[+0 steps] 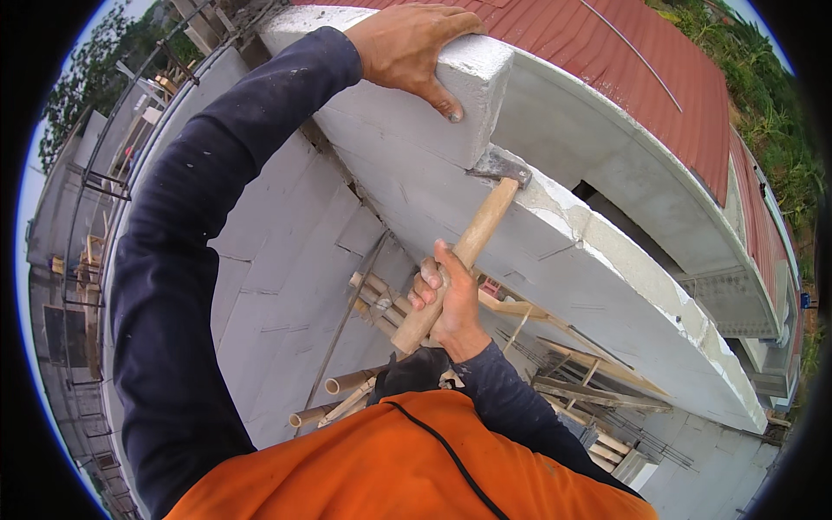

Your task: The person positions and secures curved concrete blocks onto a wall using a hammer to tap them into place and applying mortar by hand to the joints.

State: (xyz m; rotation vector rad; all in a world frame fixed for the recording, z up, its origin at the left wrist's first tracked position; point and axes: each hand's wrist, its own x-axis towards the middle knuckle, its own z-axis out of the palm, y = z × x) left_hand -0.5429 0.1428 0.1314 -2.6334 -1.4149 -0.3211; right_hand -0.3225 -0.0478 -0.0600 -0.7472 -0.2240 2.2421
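My left hand [420, 54] grips a white lightweight block [464, 126] over its upper edge, with the thumb down on the near face. The block sits on top of a white block wall [468, 217]. My right hand [446, 295] is closed round the wooden handle of a hammer [490, 217]. The hammer's metal head [507, 171] lies against the wall top at the right end of that block. A pale, rough mortar strip [598, 243] runs along the wall top to the right.
Past the wall are a red metal roof [624, 78], a grey ledge [711, 295] and greenery [763, 95]. Below are bamboo poles [347, 386] and timber framing [572, 390]. Steel bars [100, 182] line another wall at the left.
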